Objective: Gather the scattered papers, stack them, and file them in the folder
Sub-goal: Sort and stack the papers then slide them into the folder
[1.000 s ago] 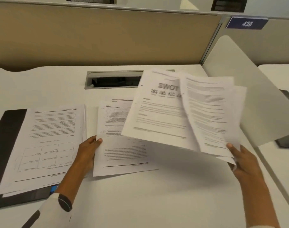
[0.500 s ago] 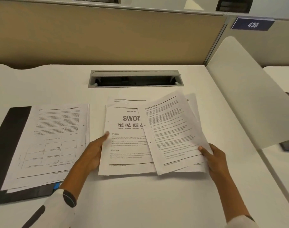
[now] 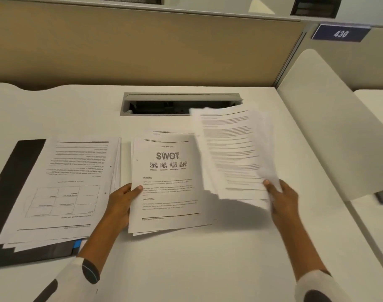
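A small pile of printed sheets topped by the SWOT page (image 3: 167, 184) lies flat in the middle of the white desk. My left hand (image 3: 122, 203) grips its left edge, thumb on top. My right hand (image 3: 283, 197) pinches the lower corner of a bunch of text sheets (image 3: 234, 153), lifted off the desk and blurred, to the right of the SWOT pile. At the left a black folder (image 3: 14, 177) lies open with a stack of papers (image 3: 62, 188) resting on it, printed text upside down to me.
A grey cable slot (image 3: 182, 103) is set in the desk behind the papers. A tan partition wall (image 3: 142, 46) closes the back. A curved white divider (image 3: 330, 127) stands along the right edge, with a neighbouring desk beyond it.
My right hand has lifted the text sheets off the SWOT pile and swung them up and to the right. My left hand stays on the pile's left edge.
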`<state>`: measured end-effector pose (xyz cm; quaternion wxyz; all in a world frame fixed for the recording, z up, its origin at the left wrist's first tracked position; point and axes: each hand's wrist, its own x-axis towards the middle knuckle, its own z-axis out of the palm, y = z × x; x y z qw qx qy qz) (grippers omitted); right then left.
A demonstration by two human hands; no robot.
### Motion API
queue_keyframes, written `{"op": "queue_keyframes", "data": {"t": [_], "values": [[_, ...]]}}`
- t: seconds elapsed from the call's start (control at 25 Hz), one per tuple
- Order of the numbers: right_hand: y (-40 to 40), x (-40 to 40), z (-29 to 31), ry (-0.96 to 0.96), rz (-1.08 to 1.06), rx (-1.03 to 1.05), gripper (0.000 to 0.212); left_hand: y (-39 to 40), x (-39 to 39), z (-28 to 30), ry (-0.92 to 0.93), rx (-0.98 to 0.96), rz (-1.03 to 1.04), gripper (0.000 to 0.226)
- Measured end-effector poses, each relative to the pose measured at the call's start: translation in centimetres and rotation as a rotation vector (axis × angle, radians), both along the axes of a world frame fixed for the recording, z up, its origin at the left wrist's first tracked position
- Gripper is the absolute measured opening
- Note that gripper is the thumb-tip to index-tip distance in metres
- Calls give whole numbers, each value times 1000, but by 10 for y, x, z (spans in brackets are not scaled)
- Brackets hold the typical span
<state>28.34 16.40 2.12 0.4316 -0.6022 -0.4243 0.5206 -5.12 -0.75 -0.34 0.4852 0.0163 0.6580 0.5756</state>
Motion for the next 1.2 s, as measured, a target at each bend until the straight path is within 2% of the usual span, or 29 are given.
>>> {"op": "queue_keyframes", "data": {"t": [0.16,0.28,0.4,0.48,0.52,0.6,0.68,0.76,0.84,0.92,1.04,1.2], "values": [[-39,-65,-15,-273,243,134,5,6,10,3,-18,-70,64,32],[-57,-99,-19,-319,297,160,12,7,9,11,-45,-75,38,46],[-63,-121,-14,-329,394,149,11,4,11,15,112,-14,-90,30],[-62,-127,-9,-375,418,162,25,1,8,15,233,23,-124,38],[-59,-129,-8,-444,391,167,33,-3,4,17,269,48,-110,40],[-53,-134,-6,-702,357,149,39,-12,-14,24,326,96,-36,41],[-54,-143,-6,-1039,419,109,59,-22,-38,29,347,113,62,39],[-61,-158,-4,-1217,499,102,72,-29,-58,31,342,117,140,36],[-62,-170,-3,-1176,536,56,76,-33,-69,30,334,110,173,35],[-55,-175,-3,-1018,536,-17,72,-35,-73,28,316,98,185,36],[-38,-163,-4,-758,458,-81,54,-39,-69,22,276,94,154,36],[-12,-120,-7,-583,237,-4,31,-37,-45,16,243,122,3,35]]}}
